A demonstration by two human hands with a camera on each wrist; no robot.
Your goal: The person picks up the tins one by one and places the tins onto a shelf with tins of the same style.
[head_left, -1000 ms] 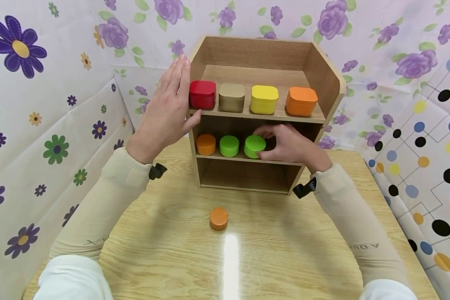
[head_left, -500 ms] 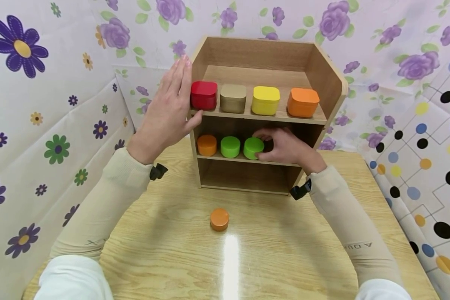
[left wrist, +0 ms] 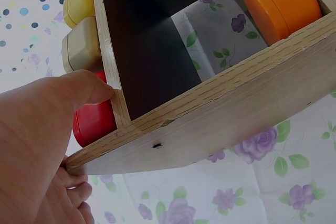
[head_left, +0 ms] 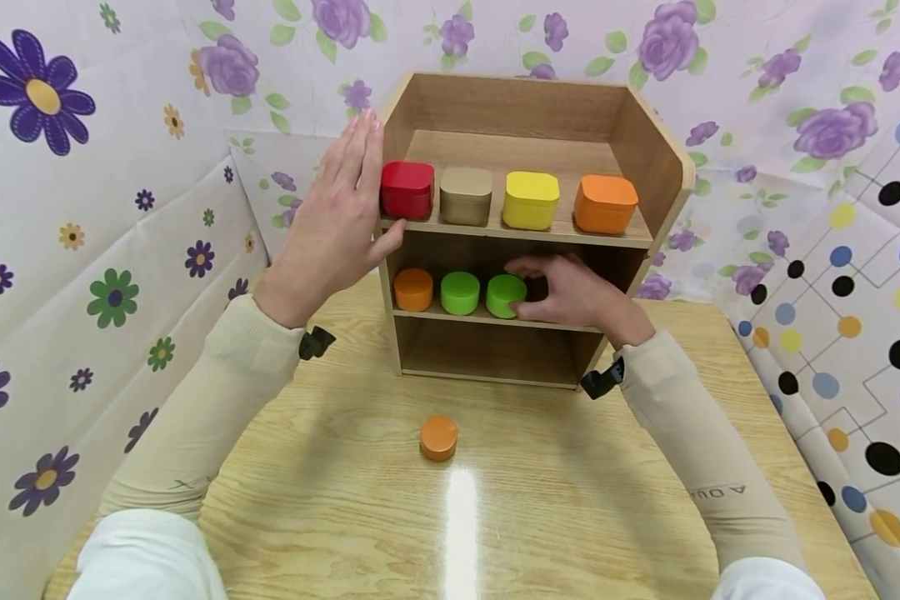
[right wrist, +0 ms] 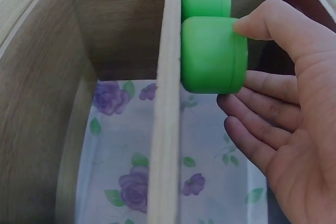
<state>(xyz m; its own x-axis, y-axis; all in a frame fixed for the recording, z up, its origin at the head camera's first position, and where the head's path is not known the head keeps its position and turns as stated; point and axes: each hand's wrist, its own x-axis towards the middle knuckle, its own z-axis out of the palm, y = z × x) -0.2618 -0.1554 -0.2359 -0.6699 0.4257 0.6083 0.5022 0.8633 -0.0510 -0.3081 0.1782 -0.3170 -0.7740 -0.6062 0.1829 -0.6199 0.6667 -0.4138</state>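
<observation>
A wooden shelf unit (head_left: 648,150) stands on the table. My left hand (head_left: 337,217) lies flat against its left side, fingers straight, thumb (left wrist: 84,87) on the top shelf's front edge by a red tin (head_left: 407,189). My right hand (head_left: 570,296) reaches into the middle shelf and holds a round green tin (head_left: 505,295) between thumb and fingers. In the right wrist view the thumb (right wrist: 262,22) touches this tin (right wrist: 212,53) and the fingers curve below it. A second green tin (head_left: 460,292) and an orange round tin (head_left: 413,288) sit to its left.
On the top shelf stand also a beige tin (head_left: 466,195), a yellow tin (head_left: 530,199) and an orange tin (head_left: 605,202). Another orange round tin (head_left: 438,437) lies on the table (head_left: 570,517) in front. The bottom shelf holds nothing. Flowered and dotted sheets wall the table in.
My right hand has slid the green tin slightly left, closer to the second green tin. My left hand has stayed on the shelf's side.
</observation>
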